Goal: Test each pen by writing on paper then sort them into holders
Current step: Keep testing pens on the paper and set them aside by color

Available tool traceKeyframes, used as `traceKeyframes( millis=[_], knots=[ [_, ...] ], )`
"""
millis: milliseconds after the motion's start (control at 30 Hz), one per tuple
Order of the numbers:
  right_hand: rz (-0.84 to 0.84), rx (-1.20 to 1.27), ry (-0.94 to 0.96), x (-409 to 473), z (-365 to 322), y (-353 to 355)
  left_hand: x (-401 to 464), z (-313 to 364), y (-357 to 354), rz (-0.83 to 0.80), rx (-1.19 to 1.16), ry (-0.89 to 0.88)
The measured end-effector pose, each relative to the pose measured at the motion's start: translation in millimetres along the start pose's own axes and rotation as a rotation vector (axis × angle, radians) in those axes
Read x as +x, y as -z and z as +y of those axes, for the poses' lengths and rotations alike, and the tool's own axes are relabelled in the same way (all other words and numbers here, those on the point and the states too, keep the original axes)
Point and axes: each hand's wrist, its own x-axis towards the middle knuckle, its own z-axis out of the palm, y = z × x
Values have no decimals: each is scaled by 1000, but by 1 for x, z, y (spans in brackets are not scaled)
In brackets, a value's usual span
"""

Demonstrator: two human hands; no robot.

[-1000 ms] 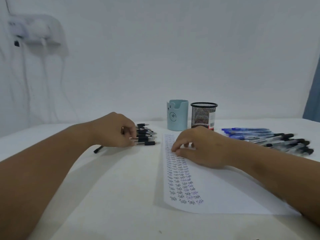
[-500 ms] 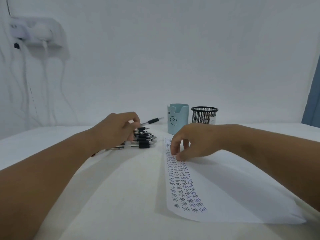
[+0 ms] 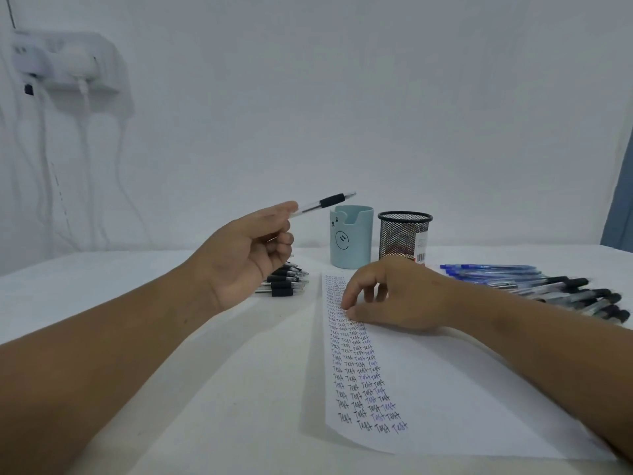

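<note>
Left hand (image 3: 250,248), lifted from the pen pile (image 3: 284,281), now pinches a black-grip pen (image 3: 323,204) aloft; right hand (image 3: 394,296), fingers relaxed, steadies the paper (image 3: 445,389) for testing.

Both forearms were bare, with no sleeves, watch or rings visible. The left hand (image 3: 253,248) and right hand (image 3: 394,296) wore no gloves.

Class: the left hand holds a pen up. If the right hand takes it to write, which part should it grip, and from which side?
Grip the black sleeve near the tip of the pen, coming from the right: that end juts free past the left hand, tilted upward.
</note>
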Motion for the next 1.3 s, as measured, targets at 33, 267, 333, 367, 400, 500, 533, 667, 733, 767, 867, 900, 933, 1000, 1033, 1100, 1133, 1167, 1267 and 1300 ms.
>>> traceKeyframes(
  millis=[33,267,333,367,400,500,533,667,733,767,867,900,933,1000,1033,1100,1133,1167,1267,1300],
  knots=[
    [-10,-9,-3,0,-1,0,-1,0,-1,-10,-8,-16],
    [-10,-46,-3,-1,-4,1,-4,0,-14,92,-250,16],
    [-6,-48,-9,-1,-4,0,-5,-1,-17,107,-289,35],
    [-4,-49,-13,-1,-4,-1,-5,0,-17,112,-308,40],
    [-5,-49,-14,-1,-4,-1,-6,1,-16,111,-339,43],
    [-10,-49,-14,-2,-5,0,-8,2,-15,91,-439,42],
    [-8,-53,-12,-2,-5,0,-8,1,-14,90,-459,40],
    [-10,-56,-19,-3,-7,0,-6,-1,-16,109,-504,42],
    [-14,-56,-19,-3,-7,1,-6,1,-18,116,-501,21],
    [-16,-54,-20,-3,-8,1,-7,1,-18,115,-496,8],
    [-21,-58,-21,-3,-9,2,-7,1,-19,108,-497,-9],
    [-15,-69,-19,-4,-9,3,-7,1,-18,103,-498,-6],
    [4,-72,-23,-3,-9,5,-7,1,-17,91,-491,-2],
    [112,0,-28,-3,-9,7,-8,-1,-16,53,-448,8],
    [203,52,-8,-2,-10,7,-9,-2,-17,33,-420,13],
    [370,71,83,-2,-14,7,-11,-4,-20,-2,-384,25],
    [415,15,137,-1,-16,5,-13,-6,-23,-18,-374,31],
    [438,-81,184,0,-19,4,-14,-7,-25,-35,-361,37],
    [392,-342,218,6,-25,-2,-17,-11,-32,-79,-295,57],
    [374,-367,179,8,-26,-1,-17,-12,-33,-76,-247,59]
  ],
)
